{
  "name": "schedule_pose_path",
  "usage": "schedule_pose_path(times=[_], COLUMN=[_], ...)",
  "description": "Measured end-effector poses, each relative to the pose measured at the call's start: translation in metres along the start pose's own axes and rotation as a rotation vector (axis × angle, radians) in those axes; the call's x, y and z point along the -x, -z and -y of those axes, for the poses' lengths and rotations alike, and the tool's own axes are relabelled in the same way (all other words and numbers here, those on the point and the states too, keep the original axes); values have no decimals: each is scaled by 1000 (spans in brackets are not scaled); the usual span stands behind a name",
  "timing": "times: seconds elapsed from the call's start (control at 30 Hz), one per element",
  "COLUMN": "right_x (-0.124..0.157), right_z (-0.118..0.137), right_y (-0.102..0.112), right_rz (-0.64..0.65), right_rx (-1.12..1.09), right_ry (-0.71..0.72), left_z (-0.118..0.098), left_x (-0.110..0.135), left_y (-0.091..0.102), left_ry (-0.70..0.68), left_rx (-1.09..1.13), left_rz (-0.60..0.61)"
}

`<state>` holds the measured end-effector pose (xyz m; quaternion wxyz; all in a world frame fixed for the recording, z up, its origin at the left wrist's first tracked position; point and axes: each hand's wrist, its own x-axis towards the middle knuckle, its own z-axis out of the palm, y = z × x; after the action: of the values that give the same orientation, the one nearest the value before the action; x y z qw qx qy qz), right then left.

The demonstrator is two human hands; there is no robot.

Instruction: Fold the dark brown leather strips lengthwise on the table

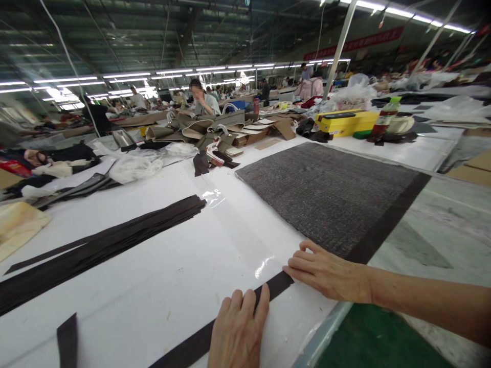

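Observation:
A narrow black strip of material (187, 343) lies along the near edge of the white table. My left hand (241, 327) rests palm down across this strip, its fingers apart and touching it. At the strip's right end, my right hand (330, 271) has its fingers closed on the tip; the thumb's contact is partly hidden. Just beyond my right hand lies a dark grey textured sheet (333, 189) with a smooth black border along its near right side. To the left, a stack of similar black strips (103, 245) lies lengthwise on the table.
A short black piece (67, 340) lies at the lower left. Farther back are scissors with a wrapped handle (215, 153), folded olive pieces (203, 125), a yellow box (347, 122), a bottle (384, 118) and plastic bags (136, 162). A person (203, 99) is across the tables.

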<state>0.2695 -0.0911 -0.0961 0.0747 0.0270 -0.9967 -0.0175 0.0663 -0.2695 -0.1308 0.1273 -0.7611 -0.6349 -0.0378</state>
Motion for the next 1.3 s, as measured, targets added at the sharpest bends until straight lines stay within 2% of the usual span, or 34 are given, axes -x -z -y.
schedule_pose_path(times=[0.17,0.3,0.43,0.53,0.63,0.8,0.87,0.97,1.13,1.23,1.3], right_x=[-15,-29,-14,-10,-29,-66,-66,-52,-33,-47,-66], right_z=[13,34,32,29,43,79,82,73,54,65,81], right_y=[5,-2,-10,-6,-3,-23,-32,-37,-21,-13,-17], right_rz=[-99,-20,0,-115,-160,-51,-50,-106,-185,-237,-201], right_rx=[-3,-79,-51,8,-4,-132,-110,-56,41,17,-62], right_ry=[-96,-120,-128,-190,-182,-161,-166,-158,-176,-232,-216], left_z=[-3,-3,-1,-1,0,13,20,28,27,22,20], left_x=[0,3,13,23,32,50,58,69,77,76,73], left_y=[0,-1,-5,-11,-19,-21,-19,-20,-26,-23,-20], left_ry=[11,33,41,75,116,164,206,178,148,194,229], left_rx=[-20,-10,26,49,131,450,449,306,178,198,238], left_rz=[-15,-34,-84,-132,-197,-297,-268,-170,-125,-127,-141])
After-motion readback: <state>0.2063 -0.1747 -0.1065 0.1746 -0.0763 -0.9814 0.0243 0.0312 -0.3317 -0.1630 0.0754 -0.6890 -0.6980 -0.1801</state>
